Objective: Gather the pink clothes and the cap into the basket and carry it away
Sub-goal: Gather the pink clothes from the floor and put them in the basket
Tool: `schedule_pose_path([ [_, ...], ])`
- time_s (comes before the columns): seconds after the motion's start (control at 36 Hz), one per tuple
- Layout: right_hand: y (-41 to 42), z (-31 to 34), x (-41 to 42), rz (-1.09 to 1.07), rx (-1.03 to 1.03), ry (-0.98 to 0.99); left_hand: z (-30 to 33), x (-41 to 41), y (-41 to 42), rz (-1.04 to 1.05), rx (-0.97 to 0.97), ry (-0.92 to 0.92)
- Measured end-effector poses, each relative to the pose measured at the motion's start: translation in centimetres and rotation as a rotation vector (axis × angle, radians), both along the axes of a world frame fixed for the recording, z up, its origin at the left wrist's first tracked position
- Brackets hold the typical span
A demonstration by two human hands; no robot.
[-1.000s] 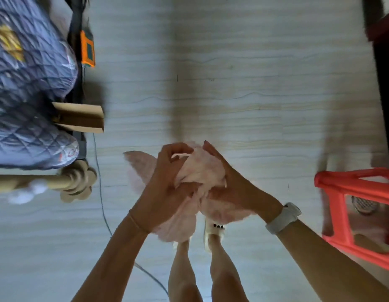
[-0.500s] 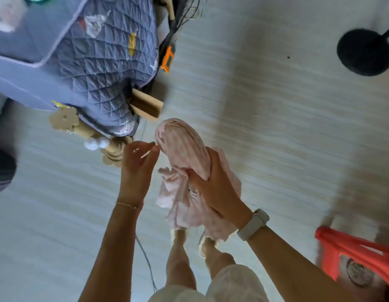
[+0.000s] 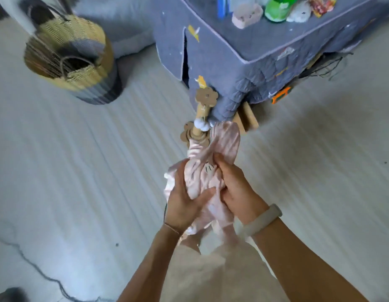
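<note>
Both gripping tight: left hand (image 3: 185,197) and right hand (image 3: 235,188) clenched around the bunched pink clothes (image 3: 213,162), held up over the floor (image 3: 80,182). Woven basket (image 3: 71,59) well off to the left, standing beside the quilted blue bed (image 3: 243,53).

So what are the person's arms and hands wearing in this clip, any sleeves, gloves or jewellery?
No gloves and no sleeves in view: both forearms are bare. The left hand has a thin, fine bracelet at the wrist. The right hand has a pale, off-white band around the wrist, smooth and rounded like a fitness tracker; its face is not visible. No rings can be made out.
</note>
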State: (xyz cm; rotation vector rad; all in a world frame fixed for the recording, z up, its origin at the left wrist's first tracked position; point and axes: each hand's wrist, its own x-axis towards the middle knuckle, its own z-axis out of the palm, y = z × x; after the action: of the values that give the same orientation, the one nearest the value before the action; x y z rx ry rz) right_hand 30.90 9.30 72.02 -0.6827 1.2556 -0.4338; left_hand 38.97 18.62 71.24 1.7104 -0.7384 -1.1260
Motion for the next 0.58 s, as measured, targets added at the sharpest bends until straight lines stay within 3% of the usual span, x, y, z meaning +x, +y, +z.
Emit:
schedule_pose_path([
  [0.08,-0.3,1.1,5.6,0.015,-0.083,-0.116,0.3,5.8,-0.2,0.119,0.014,-0.09],
  [0.14,-0.4,1.4,9.1,0.088,-0.204,-0.062,0.4,9.4,-0.2,0.183,0.038,-0.11],
  [0.22,-0.3,1.6,13.1,0.305,-0.507,0.079,1.4,14.1,-0.5,0.325,0.067,-0.098],
  [0.28,0.1,2.0,14.9,0.497,-0.593,0.05,2.1,17.6,-0.9,0.477,0.155,-0.089],
  [0.39,0.7,2.4,19.3,0.902,-0.835,-0.108,3.9,24.1,-1.8,0.52,0.23,0.263],
  [0.5,-1.5,2.3,25.7,0.828,-0.914,-0.053,5.4,28.2,-2.6,0.39,0.128,0.465],
  [0.58,-4.0,1.8,29.6,0.85,-0.899,-0.035,5.8,31.2,-3.1,0.415,0.116,0.448],
])
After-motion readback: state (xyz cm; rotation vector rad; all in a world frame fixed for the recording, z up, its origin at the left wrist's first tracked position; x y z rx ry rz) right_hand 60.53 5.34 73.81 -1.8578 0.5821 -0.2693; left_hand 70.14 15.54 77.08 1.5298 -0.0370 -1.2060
